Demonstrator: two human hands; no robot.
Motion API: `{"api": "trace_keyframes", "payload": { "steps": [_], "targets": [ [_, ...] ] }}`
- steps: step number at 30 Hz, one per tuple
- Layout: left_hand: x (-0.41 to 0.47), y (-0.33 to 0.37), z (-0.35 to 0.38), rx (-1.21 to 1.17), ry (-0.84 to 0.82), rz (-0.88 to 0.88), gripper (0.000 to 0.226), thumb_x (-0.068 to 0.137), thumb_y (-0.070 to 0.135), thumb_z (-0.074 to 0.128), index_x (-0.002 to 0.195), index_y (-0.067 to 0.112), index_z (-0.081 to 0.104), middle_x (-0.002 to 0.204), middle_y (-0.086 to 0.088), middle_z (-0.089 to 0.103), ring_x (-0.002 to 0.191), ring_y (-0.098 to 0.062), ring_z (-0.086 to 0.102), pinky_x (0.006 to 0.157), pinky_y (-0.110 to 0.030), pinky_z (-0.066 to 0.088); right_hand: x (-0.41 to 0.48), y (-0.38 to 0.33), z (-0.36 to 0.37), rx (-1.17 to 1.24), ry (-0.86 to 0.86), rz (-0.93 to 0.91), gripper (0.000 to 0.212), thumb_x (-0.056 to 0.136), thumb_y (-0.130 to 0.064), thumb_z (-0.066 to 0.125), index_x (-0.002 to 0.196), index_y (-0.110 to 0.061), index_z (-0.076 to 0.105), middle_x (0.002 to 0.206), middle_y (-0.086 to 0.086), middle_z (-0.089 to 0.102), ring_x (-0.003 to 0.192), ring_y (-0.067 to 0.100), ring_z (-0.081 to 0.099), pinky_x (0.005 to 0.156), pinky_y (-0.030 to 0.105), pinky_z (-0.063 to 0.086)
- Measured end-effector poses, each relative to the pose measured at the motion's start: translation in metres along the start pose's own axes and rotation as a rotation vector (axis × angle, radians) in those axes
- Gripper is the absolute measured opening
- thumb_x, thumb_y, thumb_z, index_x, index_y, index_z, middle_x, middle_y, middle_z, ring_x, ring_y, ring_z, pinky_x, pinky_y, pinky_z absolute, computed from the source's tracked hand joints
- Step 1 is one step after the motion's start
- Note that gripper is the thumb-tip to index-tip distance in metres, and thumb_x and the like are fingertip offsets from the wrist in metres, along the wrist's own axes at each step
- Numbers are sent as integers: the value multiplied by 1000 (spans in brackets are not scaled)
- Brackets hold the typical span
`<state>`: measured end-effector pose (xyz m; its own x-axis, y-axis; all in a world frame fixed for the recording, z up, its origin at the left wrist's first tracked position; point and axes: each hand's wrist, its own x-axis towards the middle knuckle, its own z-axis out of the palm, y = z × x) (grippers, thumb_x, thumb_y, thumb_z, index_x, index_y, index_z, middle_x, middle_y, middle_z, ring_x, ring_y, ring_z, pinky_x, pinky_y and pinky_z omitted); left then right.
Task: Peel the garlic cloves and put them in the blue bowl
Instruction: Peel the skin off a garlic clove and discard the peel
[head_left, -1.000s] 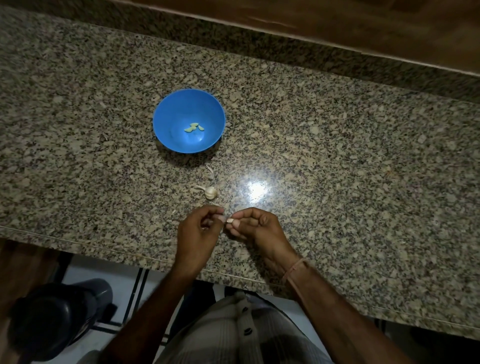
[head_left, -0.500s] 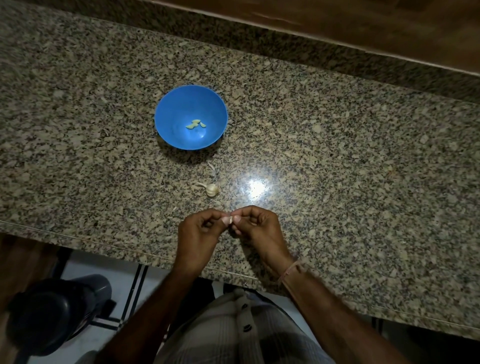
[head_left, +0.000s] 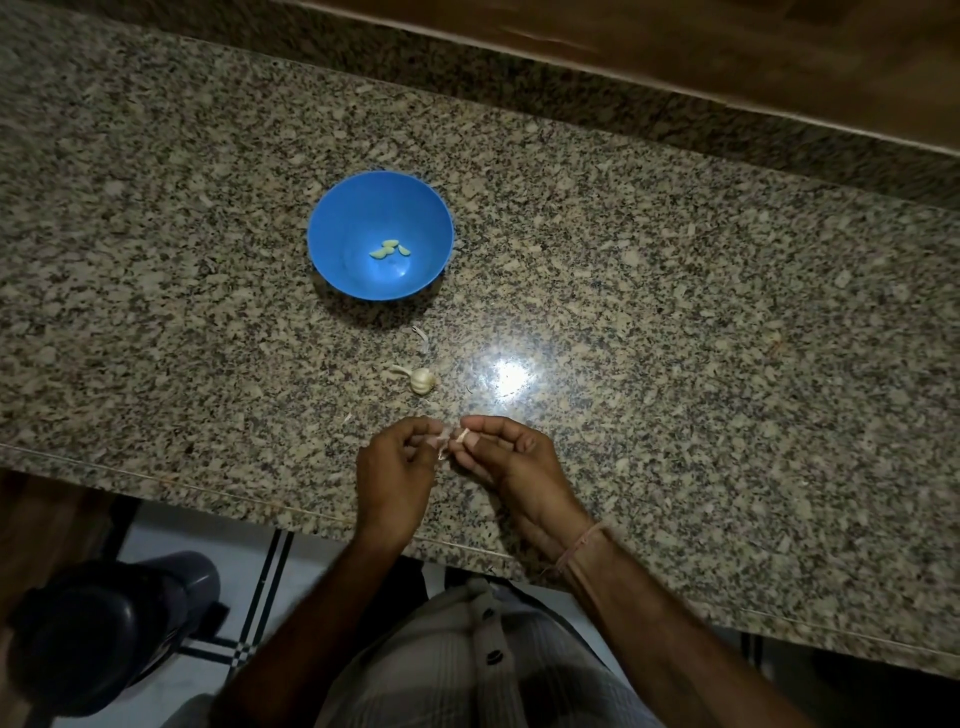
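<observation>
A blue bowl (head_left: 332, 244) stands on the granite counter and holds three peeled cloves (head_left: 389, 249). A small garlic bulb (head_left: 422, 381) lies between the bowl and my hands. Just above the counter's front edge, my right hand (head_left: 511, 457) pinches a garlic clove (head_left: 462, 435) at its fingertips. My left hand (head_left: 397, 467) faces it and pinches a strip of papery skin (head_left: 442, 446) that hangs from the clove. The two sets of fingertips nearly touch.
A loose curl of skin (head_left: 422, 335) lies on the granite counter (head_left: 675, 364) near the bowl. A dark wooden wall (head_left: 727, 57) runs along the back. Below the counter edge stand a dark round bin (head_left: 98, 634) and a tiled floor.
My hands stay close together at the clove while a strip of skin comes away at the left fingertips. The bowl and bulb have not moved; the camera shifted slightly.
</observation>
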<state>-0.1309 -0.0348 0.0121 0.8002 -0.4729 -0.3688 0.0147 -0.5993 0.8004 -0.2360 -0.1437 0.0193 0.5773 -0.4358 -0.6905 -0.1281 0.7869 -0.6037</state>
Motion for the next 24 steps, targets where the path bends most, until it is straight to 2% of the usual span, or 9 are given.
{"api": "trace_keyframes", "payload": {
  "steps": [3, 7, 12, 18, 21, 24],
  "targets": [
    [-2, 0, -2, -95, -17, 25, 17, 94, 12, 72, 104, 25, 76, 92, 11, 77, 85, -11, 74, 78, -38, 63, 0, -2, 0, 32, 8, 17, 15, 95, 8, 66, 108, 1, 71, 97, 19, 79, 92, 24, 78, 96, 37, 61],
    [-7, 6, -3, -104, -45, 83, 13, 90, 14, 78, 96, 26, 79, 91, 12, 77, 87, -13, 72, 78, -41, 62, 2, -2, -2, 15, 15, 23, 15, 94, 8, 67, 104, -2, 73, 97, 18, 78, 86, 21, 77, 91, 33, 62],
    [-8, 8, -7, -7, -33, 197, 8, 92, 16, 77, 96, 22, 80, 92, 14, 73, 84, -6, 70, 74, -38, 61, 2, -2, -1, 25, 1, 20, 17, 94, 7, 68, 105, -3, 75, 103, 20, 78, 90, 22, 77, 90, 29, 62],
    [-7, 10, -9, 105, -69, 282, 8, 97, 24, 71, 100, 24, 78, 94, 13, 71, 83, -3, 67, 70, -34, 57, -2, 0, 0, -14, -12, -20, 21, 93, 4, 70, 112, -2, 75, 108, 23, 77, 99, 28, 74, 107, 48, 52],
    [-6, 10, -8, 160, -69, 311, 6, 98, 23, 69, 98, 22, 75, 92, 12, 69, 81, -2, 64, 67, -30, 54, -2, 1, 1, -47, -10, -36, 24, 93, 5, 69, 117, 2, 73, 109, 26, 76, 106, 36, 72, 109, 51, 51],
    [-5, 9, -5, 132, -30, 249, 6, 97, 16, 67, 95, 21, 71, 92, 10, 67, 80, -2, 62, 66, -29, 52, -2, 1, 4, -57, -29, -44, 26, 95, 5, 67, 120, 4, 71, 112, 27, 75, 111, 40, 70, 107, 49, 52]
  ]
}}
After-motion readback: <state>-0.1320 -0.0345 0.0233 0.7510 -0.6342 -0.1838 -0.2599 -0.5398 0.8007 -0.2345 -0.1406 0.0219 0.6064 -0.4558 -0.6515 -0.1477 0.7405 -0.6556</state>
